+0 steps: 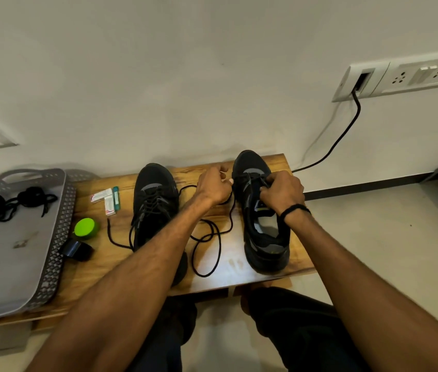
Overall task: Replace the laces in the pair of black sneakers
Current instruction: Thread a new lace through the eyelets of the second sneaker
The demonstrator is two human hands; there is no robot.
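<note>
Head view: right hand (pixel 282 193) grips the lace (pixel 230 213) over the right sneaker's (pixel 264 245) far eyelets; left hand (pixel 213 185), just left of the shoe, pinches the same lace.

- Two black sneakers (pixel 156 210) (pixel 264 237)
- One loose black lace (pixel 220 245)
- One grey tray (pixel 11 264)
- Bundled black laces (pixel 14 204), seemingly two
- One green cap (pixel 87 228)
- One black tape roll (pixel 78 249)
- Two wall socket plates (pixel 361 81) (pixel 427 73)

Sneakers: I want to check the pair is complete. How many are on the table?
2. The left sneaker stands left of centre on the wooden table. The right sneaker stands beside it, gripped near its laces by the right hand.
</note>
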